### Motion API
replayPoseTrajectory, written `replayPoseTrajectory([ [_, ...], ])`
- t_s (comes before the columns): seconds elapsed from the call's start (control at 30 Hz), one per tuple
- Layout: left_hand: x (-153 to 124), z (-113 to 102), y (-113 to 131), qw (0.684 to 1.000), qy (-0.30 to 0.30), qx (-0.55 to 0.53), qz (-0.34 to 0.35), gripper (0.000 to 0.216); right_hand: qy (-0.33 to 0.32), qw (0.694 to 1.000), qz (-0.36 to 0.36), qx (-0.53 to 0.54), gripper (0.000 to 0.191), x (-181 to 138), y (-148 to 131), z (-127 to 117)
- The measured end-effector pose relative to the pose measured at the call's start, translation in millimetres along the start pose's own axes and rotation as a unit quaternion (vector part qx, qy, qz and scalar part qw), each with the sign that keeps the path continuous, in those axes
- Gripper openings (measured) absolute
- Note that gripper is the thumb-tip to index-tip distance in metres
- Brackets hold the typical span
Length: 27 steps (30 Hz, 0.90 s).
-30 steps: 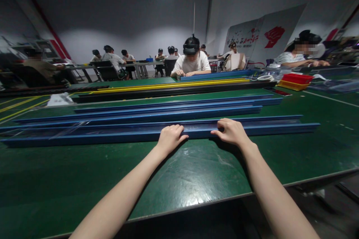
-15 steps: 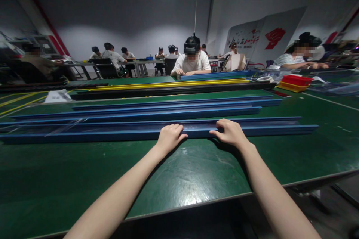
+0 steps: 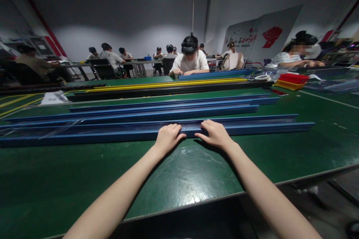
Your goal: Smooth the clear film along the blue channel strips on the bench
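A long blue channel rail (image 3: 260,128) lies across the green table (image 3: 182,171), nearest to me. My left hand (image 3: 167,138) grips the near wall of this rail, fingers curled over its top edge. My right hand (image 3: 214,134) rests on the same wall just to the right, fingers bent over the edge and thumb pointing left. The two hands are close together. A clear film or strip (image 3: 64,127) lies in the rail toward the left.
More blue rails (image 3: 168,110) lie parallel behind the near one, then black and yellow rails (image 3: 168,86). Red and yellow trays (image 3: 294,80) stand at the far right. A person (image 3: 191,61) sits opposite; others work at tables behind and to both sides.
My right hand has slid left along the rail's near wall, closing the gap to my left hand. The left hand has stayed in place.
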<state>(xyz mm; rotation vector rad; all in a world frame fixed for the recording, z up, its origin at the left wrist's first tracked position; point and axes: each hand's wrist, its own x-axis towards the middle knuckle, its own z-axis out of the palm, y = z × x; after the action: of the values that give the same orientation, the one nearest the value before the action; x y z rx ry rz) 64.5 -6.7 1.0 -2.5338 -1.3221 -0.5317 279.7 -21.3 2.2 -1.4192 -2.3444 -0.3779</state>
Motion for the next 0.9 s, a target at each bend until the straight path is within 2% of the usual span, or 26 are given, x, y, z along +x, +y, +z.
replayPoseTrajectory([
  [0.27, 0.7, -2.3, 0.5, 1.000, -0.016, -0.005, -0.005, 0.027, 0.013, 1.000, -0.013, 0.006, 0.031, 1.8, -2.0, 3.9],
  [0.67, -0.7, 0.0, -1.4, 1.000, -0.004, -0.005, 0.008, 0.027, 0.025, 0.999, -0.020, -0.008, 0.031, 2.8, -2.2, 4.4],
  [0.9, -1.0, 1.7, -2.8, 1.000, 0.012, 0.007, 0.026, 0.028, 0.008, 1.000, -0.023, -0.010, 0.032, 5.3, -1.0, 1.2],
])
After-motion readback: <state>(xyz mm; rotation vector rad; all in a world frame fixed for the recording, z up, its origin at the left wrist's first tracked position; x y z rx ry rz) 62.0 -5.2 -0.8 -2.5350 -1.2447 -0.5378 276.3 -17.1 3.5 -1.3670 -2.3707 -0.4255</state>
